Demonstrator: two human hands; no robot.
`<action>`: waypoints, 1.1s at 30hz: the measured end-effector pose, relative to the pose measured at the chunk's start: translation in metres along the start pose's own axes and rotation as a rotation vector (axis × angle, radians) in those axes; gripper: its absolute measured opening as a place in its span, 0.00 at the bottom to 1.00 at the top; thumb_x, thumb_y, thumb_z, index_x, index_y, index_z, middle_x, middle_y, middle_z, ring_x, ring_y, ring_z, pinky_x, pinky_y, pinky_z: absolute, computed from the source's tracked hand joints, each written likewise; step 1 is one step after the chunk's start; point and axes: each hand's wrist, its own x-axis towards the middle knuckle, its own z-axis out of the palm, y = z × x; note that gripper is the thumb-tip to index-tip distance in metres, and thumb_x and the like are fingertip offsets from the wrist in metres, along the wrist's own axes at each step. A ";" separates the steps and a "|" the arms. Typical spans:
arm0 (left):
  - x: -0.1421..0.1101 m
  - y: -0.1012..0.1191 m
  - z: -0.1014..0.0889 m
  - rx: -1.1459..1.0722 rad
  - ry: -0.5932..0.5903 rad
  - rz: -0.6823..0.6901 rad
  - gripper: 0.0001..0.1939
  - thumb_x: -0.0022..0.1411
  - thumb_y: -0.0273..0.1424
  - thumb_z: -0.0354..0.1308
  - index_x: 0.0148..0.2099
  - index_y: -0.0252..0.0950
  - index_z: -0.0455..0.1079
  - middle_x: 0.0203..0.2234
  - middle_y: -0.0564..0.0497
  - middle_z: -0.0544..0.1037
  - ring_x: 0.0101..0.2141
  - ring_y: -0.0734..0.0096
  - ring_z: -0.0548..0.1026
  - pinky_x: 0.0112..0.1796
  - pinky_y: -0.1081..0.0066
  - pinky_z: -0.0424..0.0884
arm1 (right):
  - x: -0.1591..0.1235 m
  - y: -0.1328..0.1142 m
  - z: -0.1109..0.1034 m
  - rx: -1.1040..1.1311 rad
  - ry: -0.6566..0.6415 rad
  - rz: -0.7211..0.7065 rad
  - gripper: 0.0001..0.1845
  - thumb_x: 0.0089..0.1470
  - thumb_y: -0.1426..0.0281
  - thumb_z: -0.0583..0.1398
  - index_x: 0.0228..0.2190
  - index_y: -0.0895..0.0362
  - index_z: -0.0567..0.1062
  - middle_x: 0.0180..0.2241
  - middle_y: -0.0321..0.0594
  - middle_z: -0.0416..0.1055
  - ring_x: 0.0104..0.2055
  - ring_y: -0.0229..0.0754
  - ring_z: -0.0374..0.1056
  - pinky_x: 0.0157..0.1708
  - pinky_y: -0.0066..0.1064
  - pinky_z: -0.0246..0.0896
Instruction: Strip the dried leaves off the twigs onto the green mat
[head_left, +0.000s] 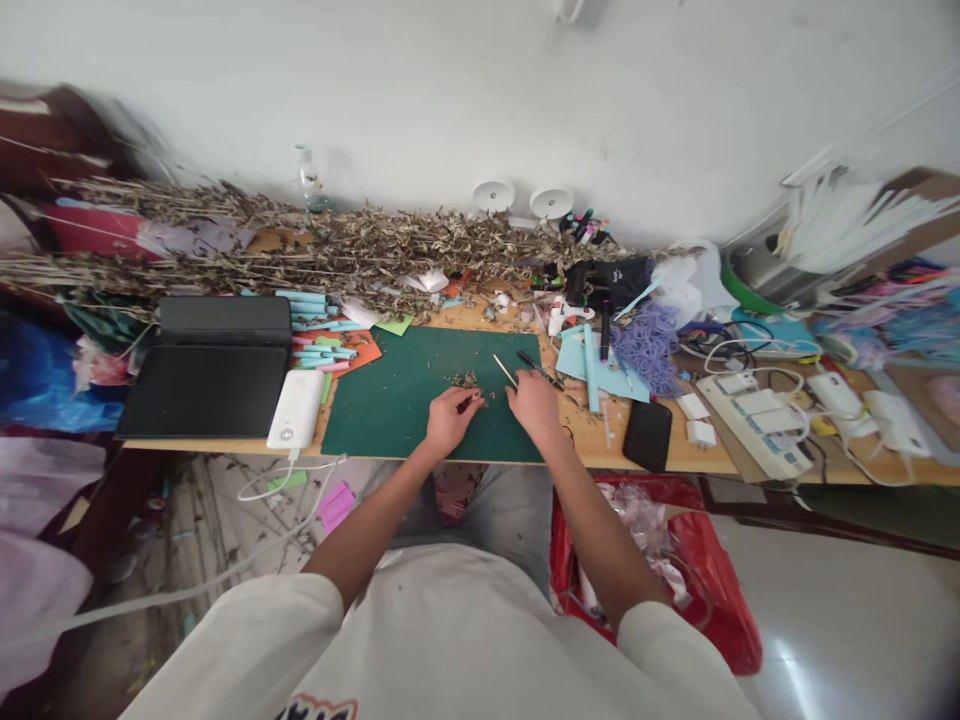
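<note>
My left hand (448, 420) is over the green cutting mat (390, 390), its thumb and fingers pinched round something small and pale that I cannot make out. A little pile of dried plant bits (465, 380) lies just beyond those fingertips. To the right, my right hand (534, 408) is closed on the near end of a thin pale stick (503, 368), which points away and to the left. A dark pen (534, 366) lies just past my right hand's knuckles, near the mat's right edge.
Dried plant stalks (420, 240) are heaped along the wall. At left are a black tablet case (202, 390) and white power bank (296, 408). At right are blue paper (622, 375), purple yarn (646, 345), a black phone (647, 436) and a power strip (757, 425). A red bag (705, 570) sits below.
</note>
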 end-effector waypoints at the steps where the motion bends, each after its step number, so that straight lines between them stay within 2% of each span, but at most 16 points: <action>1: 0.000 0.000 0.000 -0.001 0.000 0.001 0.10 0.60 0.35 0.59 0.40 0.37 0.77 0.31 0.48 0.78 0.29 0.71 0.73 0.32 0.70 0.69 | 0.003 0.003 0.001 -0.047 -0.051 0.001 0.08 0.54 0.75 0.56 0.37 0.62 0.73 0.38 0.57 0.71 0.40 0.53 0.70 0.40 0.39 0.62; 4: 0.000 -0.001 0.000 -0.004 0.001 -0.006 0.10 0.60 0.35 0.58 0.41 0.37 0.77 0.31 0.48 0.78 0.29 0.71 0.73 0.32 0.70 0.69 | 0.009 0.004 0.000 -0.095 -0.134 0.015 0.12 0.52 0.82 0.52 0.35 0.62 0.73 0.39 0.59 0.71 0.37 0.51 0.72 0.37 0.38 0.63; 7: 0.000 -0.001 0.000 -0.016 0.008 -0.022 0.11 0.60 0.36 0.59 0.41 0.37 0.77 0.31 0.48 0.78 0.28 0.71 0.73 0.32 0.70 0.69 | 0.010 -0.002 -0.015 -0.008 -0.051 0.029 0.10 0.51 0.81 0.53 0.33 0.62 0.72 0.38 0.58 0.71 0.36 0.52 0.73 0.37 0.40 0.65; 10: 0.000 0.000 0.000 -0.032 0.005 -0.032 0.10 0.59 0.36 0.59 0.40 0.37 0.78 0.31 0.48 0.78 0.27 0.72 0.73 0.31 0.71 0.69 | 0.003 -0.012 -0.038 0.377 0.089 0.014 0.05 0.55 0.72 0.55 0.32 0.58 0.71 0.30 0.47 0.73 0.33 0.48 0.73 0.36 0.38 0.68; 13: 0.000 0.001 -0.001 -0.027 -0.006 -0.025 0.10 0.59 0.35 0.60 0.40 0.38 0.78 0.30 0.49 0.78 0.27 0.72 0.72 0.31 0.72 0.68 | -0.010 -0.029 -0.054 0.842 0.166 0.015 0.09 0.59 0.63 0.54 0.36 0.55 0.68 0.24 0.38 0.71 0.27 0.42 0.72 0.31 0.34 0.70; 15: 0.000 0.001 -0.001 -0.018 -0.013 -0.020 0.10 0.60 0.35 0.59 0.41 0.38 0.77 0.29 0.50 0.77 0.27 0.73 0.72 0.31 0.73 0.67 | -0.019 -0.039 -0.057 0.977 0.210 -0.002 0.10 0.58 0.61 0.55 0.36 0.54 0.68 0.24 0.36 0.71 0.26 0.41 0.73 0.30 0.32 0.71; 21: -0.001 0.001 -0.002 -0.016 -0.014 -0.021 0.10 0.60 0.34 0.59 0.40 0.36 0.77 0.30 0.49 0.77 0.27 0.74 0.71 0.31 0.74 0.66 | -0.029 -0.047 -0.054 0.828 0.324 -0.070 0.09 0.58 0.61 0.56 0.33 0.54 0.69 0.27 0.38 0.72 0.28 0.41 0.73 0.29 0.31 0.72; 28: 0.000 0.000 -0.002 -0.011 -0.029 -0.003 0.09 0.59 0.33 0.60 0.41 0.37 0.77 0.28 0.50 0.77 0.27 0.74 0.70 0.30 0.74 0.65 | -0.026 -0.049 -0.048 0.721 0.294 -0.179 0.06 0.59 0.65 0.54 0.33 0.54 0.68 0.29 0.40 0.71 0.29 0.41 0.73 0.29 0.30 0.71; 33: 0.001 0.000 -0.001 -0.029 -0.046 0.017 0.09 0.60 0.33 0.59 0.41 0.38 0.78 0.29 0.50 0.77 0.28 0.74 0.71 0.31 0.74 0.65 | -0.024 -0.050 -0.040 0.625 0.226 -0.233 0.05 0.59 0.68 0.53 0.34 0.55 0.68 0.30 0.40 0.70 0.30 0.40 0.72 0.31 0.30 0.70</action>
